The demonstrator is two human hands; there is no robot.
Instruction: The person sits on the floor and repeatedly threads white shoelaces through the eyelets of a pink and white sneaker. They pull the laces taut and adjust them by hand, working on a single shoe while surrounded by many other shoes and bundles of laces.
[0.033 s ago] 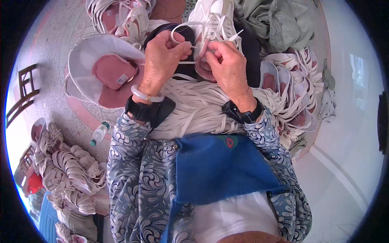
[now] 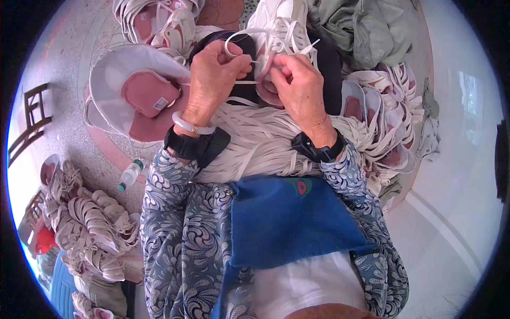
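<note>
Left hand [image 2: 215, 72]: thumb and forefinger pinched on a white lace [image 2: 226, 43], which loops up from the fingers. Shoe [image 2: 284, 27] sits between and ahead of both hands, partly laced. Right hand [image 2: 300, 87]: fingers curled against the shoe's pink collar [image 2: 267, 91]; can't tell if they're clamped on anything. Lace pile [image 2: 252, 143] below both hands. Pink-lined upper [image 2: 150, 94] just left of left hand; more uppers [image 2: 385, 114] right of right hand.

Nothing legible here, white tag [image 2: 160, 103] on a pink lining [image 2: 143, 89], upper left, print too tiny, second tag [image 2: 178, 5] near the top edge, just as unreadable
</note>
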